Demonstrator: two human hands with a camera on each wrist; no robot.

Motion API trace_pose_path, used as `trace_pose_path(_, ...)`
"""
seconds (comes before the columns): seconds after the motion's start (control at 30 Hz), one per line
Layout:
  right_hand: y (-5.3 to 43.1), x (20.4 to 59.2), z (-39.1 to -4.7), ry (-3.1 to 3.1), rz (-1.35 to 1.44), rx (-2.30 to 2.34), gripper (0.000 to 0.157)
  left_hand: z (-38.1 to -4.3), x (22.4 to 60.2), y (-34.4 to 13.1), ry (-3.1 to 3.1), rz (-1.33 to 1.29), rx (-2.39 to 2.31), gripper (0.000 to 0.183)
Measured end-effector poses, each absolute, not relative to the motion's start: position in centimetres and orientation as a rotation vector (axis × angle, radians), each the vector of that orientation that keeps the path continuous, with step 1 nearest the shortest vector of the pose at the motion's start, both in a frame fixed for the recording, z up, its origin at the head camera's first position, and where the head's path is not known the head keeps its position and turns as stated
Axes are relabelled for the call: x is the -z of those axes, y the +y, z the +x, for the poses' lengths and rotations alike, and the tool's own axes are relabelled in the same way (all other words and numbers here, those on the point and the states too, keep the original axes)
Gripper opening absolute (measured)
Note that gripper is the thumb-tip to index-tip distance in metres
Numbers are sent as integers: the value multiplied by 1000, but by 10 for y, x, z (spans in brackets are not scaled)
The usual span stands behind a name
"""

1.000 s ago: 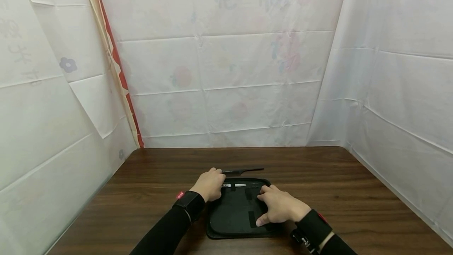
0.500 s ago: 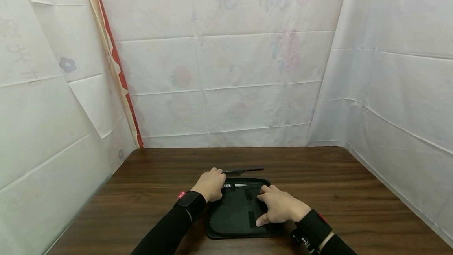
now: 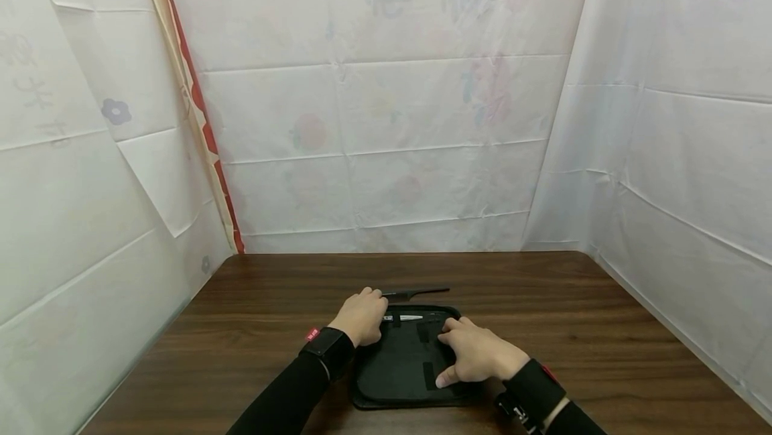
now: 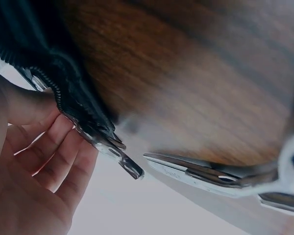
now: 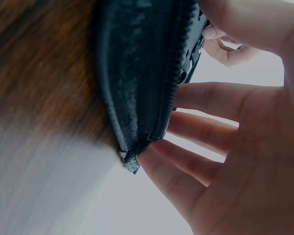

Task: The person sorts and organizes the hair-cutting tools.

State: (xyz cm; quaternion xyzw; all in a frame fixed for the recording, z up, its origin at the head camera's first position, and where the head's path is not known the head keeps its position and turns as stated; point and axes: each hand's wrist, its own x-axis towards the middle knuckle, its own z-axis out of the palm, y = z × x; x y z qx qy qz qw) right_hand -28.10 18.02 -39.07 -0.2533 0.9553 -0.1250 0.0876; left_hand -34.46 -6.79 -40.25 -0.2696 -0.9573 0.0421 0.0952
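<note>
An unzipped black zip case (image 3: 398,361) lies flat on the table. Silver scissors (image 3: 411,318) lie across its far part, under a dark strap; the left hand (image 3: 360,318) grips their covered left end at the far left corner. In the left wrist view, that hand's fingers (image 4: 49,152) pass behind the zip edge (image 4: 63,73), by a shiny metal piece (image 4: 117,159). The right hand (image 3: 476,351) spreads over the case's right edge, its thumb on the inner panel. The right wrist view shows its fingers (image 5: 201,132) mostly straight against the zip edge.
A black tail comb (image 3: 416,293) lies just beyond the case, its left end hidden by the left hand. A lettered metal tool (image 4: 186,174) shows in the left wrist view. White sheets (image 3: 386,106) enclose the brown wooden table (image 3: 271,274).
The left hand has edged slightly right, and the scissors' tip has slid the same way within the case. The right hand and the case stay in place.
</note>
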Motion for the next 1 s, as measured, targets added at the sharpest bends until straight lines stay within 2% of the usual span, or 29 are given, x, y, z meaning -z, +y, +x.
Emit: trace_pose_path(1.0,180,390,-281,2849,-751,358,76,-354,402,-63,-2918,-754,-45,28)
